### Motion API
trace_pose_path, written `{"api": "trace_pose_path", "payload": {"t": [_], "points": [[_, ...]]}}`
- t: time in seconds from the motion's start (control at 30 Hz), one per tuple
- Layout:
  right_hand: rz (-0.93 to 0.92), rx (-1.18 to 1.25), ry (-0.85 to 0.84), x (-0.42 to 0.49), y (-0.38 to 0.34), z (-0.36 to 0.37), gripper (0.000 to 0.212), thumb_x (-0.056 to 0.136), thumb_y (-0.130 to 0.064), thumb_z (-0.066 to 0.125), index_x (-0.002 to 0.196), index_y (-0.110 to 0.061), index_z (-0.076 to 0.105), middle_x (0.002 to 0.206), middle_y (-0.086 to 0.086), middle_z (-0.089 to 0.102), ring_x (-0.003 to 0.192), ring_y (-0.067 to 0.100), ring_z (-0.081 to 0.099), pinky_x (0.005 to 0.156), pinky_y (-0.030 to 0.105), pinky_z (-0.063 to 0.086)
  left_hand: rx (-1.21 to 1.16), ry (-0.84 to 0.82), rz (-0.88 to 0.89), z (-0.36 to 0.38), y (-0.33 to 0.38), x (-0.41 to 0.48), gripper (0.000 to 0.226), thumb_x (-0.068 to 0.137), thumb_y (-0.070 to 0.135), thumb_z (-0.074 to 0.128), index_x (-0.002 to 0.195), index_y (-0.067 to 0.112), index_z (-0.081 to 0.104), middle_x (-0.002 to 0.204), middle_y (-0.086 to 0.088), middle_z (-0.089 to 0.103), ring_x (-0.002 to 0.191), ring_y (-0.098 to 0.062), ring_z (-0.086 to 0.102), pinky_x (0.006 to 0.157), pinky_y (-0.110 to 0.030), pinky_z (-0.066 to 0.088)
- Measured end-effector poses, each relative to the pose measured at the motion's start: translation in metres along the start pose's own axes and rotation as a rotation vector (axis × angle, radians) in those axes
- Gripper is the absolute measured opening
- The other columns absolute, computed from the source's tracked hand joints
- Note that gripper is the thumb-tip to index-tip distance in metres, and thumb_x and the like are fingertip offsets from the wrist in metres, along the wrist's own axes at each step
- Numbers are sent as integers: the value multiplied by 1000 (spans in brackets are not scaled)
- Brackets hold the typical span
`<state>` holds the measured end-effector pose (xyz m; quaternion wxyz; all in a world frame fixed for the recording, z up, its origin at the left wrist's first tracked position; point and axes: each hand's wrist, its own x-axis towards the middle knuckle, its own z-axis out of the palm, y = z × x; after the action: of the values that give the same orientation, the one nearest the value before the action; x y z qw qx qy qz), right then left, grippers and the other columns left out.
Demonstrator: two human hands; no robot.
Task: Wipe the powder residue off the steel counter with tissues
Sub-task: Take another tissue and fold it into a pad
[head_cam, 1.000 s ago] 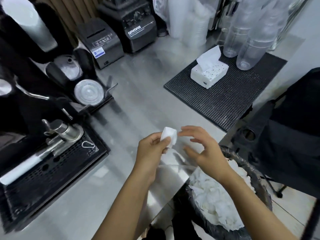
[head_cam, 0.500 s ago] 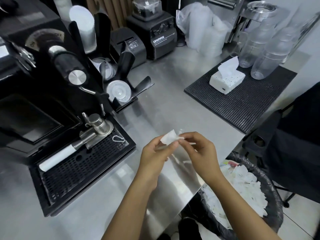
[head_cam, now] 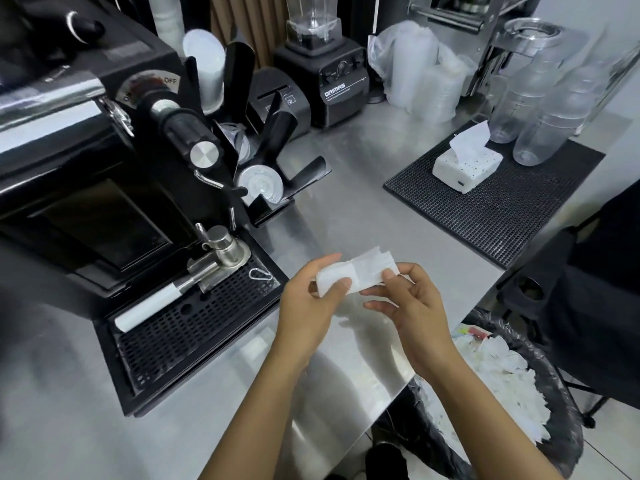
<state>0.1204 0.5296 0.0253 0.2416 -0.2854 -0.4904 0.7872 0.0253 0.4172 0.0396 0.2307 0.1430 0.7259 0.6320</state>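
We see both forearms rising from the bottom edge of the frame, where they are cut off, and meeting just below the centre, above the steel bench (head_cam: pixel 346 174). The left hand (head_cam: pixel 311 299) grips the left end of a white tissue (head_cam: pixel 356 271), thumb pressed on its front and curled fingers behind it. The right hand (head_cam: pixel 412 306) pinches the right end between thumb and forefinger, its other fingers loosely bent beneath. The tissue is held in the air, clear of the bench surface, stretched as a creased strip between the two hands. Its lower left corner is hidden behind the left thumb, and we cannot make out any powder on the reflective steel. At centre right a tissue box (head_cam: pixel 467 168) sits on a black mat (head_cam: pixel 502 216), and at lower right a black-lined bin (head_cam: pixel 554 427) full of white paper is partly hidden by the right forearm. Half a second ago the tissue was a small folded wad pinched between the fingertips; now it is opened out wider, with the hands further apart.
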Motion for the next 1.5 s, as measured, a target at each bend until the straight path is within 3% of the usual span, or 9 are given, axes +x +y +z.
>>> {"api": "trace_pose_path", "payload": {"t": [0.33,0.4,0.5,0.73,0.9,1.03,1.17,1.3,1.5], "points": [[-25,-54,-127,-4,-10,0,17,100,-11,51,107,4,53,86,17,71,85,30,68,75,37,57,449,-40,85,-3,14,3,12,77,35,75,87,33,69,101,13,58,99,-6,52,84,-17,40],[-19,-37,-141,-3,-12,0,19,101,-13,49,105,4,54,89,19,71,87,31,68,76,39,57,335,-54,13,-3,20,3,11,78,28,76,83,20,70,96,6,59,87,-5,54,67,-7,41],[59,94,-163,-2,-15,2,31,105,-25,39,108,0,57,108,21,68,97,29,66,82,42,55,31,-70,-120,-2,30,-2,11,81,17,74,84,7,73,81,-7,65,66,-9,59,50,-12,45],[360,364,-309,3,-21,1,44,92,-4,52,134,5,45,116,25,63,97,31,67,84,43,58,-143,-31,-219,9,31,-8,10,86,17,69,89,9,74,83,-6,74,71,-12,67,65,-21,54],[307,270,-233,9,-23,-10,45,82,-2,65,126,0,54,100,14,67,84,21,66,79,34,55,-117,96,-199,15,28,-7,10,86,19,68,89,10,73,90,-9,73,81,-17,66,80,-32,53],[154,124,-122,16,-27,-21,24,86,6,63,102,-12,61,75,-3,66,73,13,61,68,27,49,-160,159,-212,18,31,-5,13,89,19,64,90,8,70,89,-7,72,79,-18,63,79,-32,50],[0,-118,-147,18,-35,-28,20,88,8,62,99,-9,66,68,-10,61,67,10,57,65,25,49,-421,19,-299,28,35,-7,17,90,18,61,99,4,64,93,-13,69,86,-25,64,75,-32,51],[-50,-265,-176,19,-43,-32,22,89,5,63,102,-10,73,67,3,53,62,8,53,62,19,49,-680,-177,-450,41,37,-6,38,89,23,59,119,0,61,117,-22,65,106,-34,62,100,-47,45],[-84,-317,-175,31,-53,-48,27,92,0,61,110,-18,72,69,13,48,65,21,43,58,19,42,-823,-302,-474,40,30,4,53,85,12,65,134,-2,49,134,-25,52,124,-39,51,109,-56,32]]}}
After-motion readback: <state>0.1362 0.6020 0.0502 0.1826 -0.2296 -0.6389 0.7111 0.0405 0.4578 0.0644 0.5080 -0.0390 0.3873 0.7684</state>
